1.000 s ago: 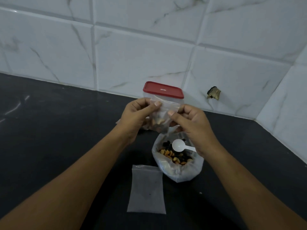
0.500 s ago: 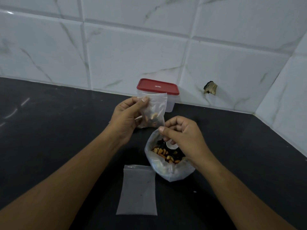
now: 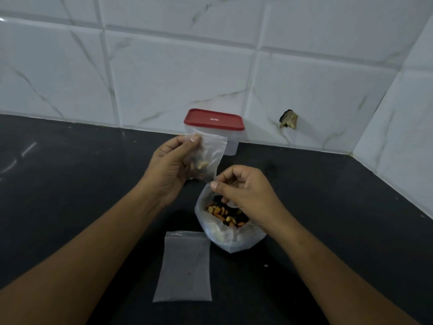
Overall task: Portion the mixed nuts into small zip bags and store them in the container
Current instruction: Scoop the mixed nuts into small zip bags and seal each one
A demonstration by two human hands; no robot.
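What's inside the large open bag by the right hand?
Only mixed nuts show in the large bag. The right hand covers part of the opening, so anything under its fingers is hidden.

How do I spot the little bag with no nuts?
On the black countertop, at its near edge, the small clear plastic zip bag lies flat, left of the big open bag of mixed nuts. Nobody holds it, and it's empty.

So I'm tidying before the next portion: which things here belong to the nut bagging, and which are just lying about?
Job: part-filled zip bag in left hand; open bag of mixed nuts; empty zip bag; red-lidded container.
Lying about: pale crumb on counter; dark chip in wall tile.
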